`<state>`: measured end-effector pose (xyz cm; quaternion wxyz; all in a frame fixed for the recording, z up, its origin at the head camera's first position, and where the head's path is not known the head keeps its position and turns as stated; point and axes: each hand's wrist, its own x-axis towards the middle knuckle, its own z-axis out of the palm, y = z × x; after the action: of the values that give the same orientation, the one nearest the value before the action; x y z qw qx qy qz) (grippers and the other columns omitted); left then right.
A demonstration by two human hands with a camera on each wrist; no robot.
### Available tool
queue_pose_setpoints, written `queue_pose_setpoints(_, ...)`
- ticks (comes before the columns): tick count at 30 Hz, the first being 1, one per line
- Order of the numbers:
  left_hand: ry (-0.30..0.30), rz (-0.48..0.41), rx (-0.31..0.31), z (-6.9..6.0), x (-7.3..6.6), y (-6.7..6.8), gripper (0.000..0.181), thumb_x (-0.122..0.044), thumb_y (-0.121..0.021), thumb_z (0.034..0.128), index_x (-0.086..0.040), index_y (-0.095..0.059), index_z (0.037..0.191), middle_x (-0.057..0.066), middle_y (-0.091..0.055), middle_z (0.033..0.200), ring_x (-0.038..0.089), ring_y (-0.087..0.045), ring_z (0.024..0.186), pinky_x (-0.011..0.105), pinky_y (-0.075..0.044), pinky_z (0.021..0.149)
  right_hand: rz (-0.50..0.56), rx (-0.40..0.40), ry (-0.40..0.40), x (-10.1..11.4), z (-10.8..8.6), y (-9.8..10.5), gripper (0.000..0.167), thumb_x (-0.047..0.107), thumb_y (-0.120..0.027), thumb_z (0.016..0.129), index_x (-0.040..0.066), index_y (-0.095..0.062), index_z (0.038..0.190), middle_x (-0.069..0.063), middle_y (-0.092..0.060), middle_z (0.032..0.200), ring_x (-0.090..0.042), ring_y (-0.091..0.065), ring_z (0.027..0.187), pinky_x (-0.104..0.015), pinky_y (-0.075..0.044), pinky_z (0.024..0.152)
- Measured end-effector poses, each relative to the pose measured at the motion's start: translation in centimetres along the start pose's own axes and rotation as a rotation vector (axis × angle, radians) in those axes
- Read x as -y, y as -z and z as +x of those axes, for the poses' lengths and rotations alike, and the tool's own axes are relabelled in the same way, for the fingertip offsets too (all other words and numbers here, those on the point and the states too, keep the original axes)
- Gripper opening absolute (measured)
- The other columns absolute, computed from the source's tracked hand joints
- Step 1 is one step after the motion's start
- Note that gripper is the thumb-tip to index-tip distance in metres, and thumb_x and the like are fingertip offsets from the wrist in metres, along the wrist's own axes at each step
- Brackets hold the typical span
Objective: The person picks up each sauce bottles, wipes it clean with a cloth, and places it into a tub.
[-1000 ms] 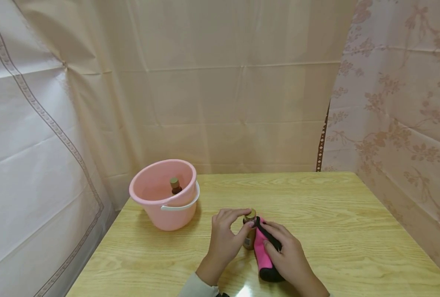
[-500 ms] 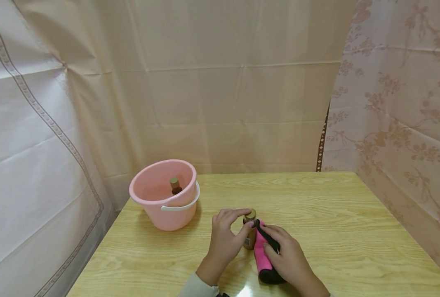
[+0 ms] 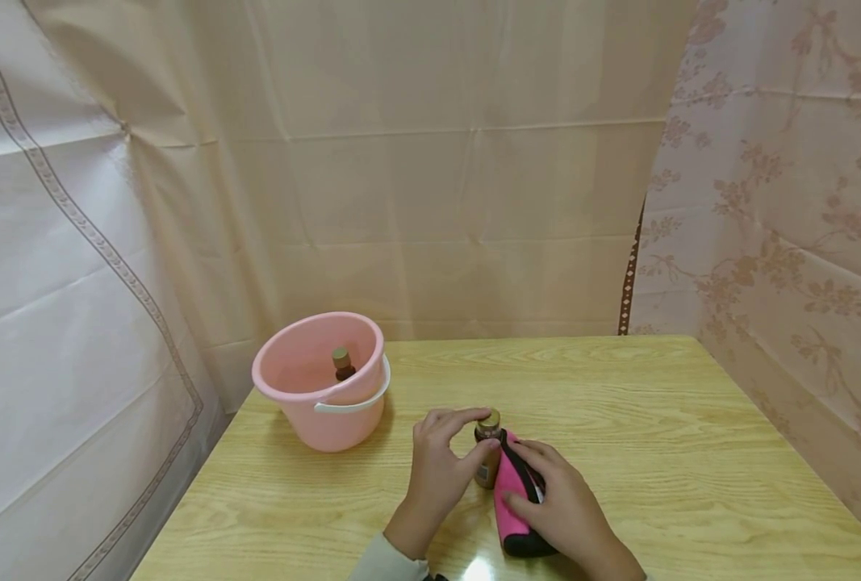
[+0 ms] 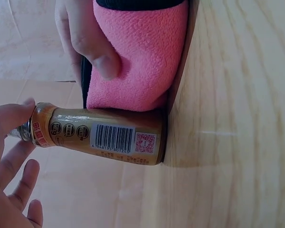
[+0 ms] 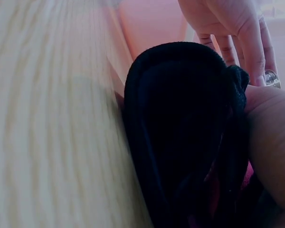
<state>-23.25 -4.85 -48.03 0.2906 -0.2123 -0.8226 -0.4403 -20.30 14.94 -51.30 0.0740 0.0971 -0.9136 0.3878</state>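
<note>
A small brown-gold bottle (image 3: 487,468) with a gold cap stands upright on the table. My left hand (image 3: 440,460) pinches it at the neck and cap between thumb and forefinger, the other fingers loose. Against the bottle's right side lies a soft pink fleece pouch (image 3: 512,492) with black trim. My right hand (image 3: 571,508) grips this pouch, its thumb on the pink face and its fingers over the black edge. A barcode label shows on the bottle (image 4: 104,135) in the left wrist view. In the right wrist view, the pouch's dark black part (image 5: 180,123) fills the middle.
At the left of the wooden table (image 3: 655,420) stands a pink bucket (image 3: 336,424) with a white handle (image 3: 350,406). Another gold-capped bottle (image 3: 341,360) is inside it. Cloth curtains (image 3: 437,202) hang behind and at both sides.
The pouch has turned slightly and its near end has shifted a little toward me, showing more pink. The right thumb has moved down along it. Left hand and bottle hold nearly still.
</note>
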Motion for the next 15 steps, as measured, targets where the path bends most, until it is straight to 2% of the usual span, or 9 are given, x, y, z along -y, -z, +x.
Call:
queue_pose_setpoints(5,0.007,-0.037,0.003,0.00,0.03,0.04,0.039,-0.026,-0.089,0.0822,-0.033,-0.076,0.119,-0.017,-0.071,0.115,0.010,-0.060,0.108,0.043,-0.035,0.093,0.007,-0.024,0.019,0.22,-0.02,-0.01,0.070,0.023,-0.086,0.079,0.034,-0.061,0.144,0.009,-0.056,0.146,-0.017,-0.061,0.125,-0.039,-0.056,0.094)
queue_pose_setpoints(15,-0.010,-0.045,-0.001,0.00,0.22,-0.12,0.040,-0.026,-0.089,0.0822,-0.033,-0.076,0.120,-0.018,-0.071,0.116,0.008,-0.061,0.108,0.041,-0.035,0.092,0.009,-0.137,0.104,0.24,-0.17,-0.04,0.067,0.010,-0.083,0.077,0.033,-0.066,0.138,0.009,-0.061,0.141,-0.016,-0.063,0.123,-0.040,-0.056,0.092)
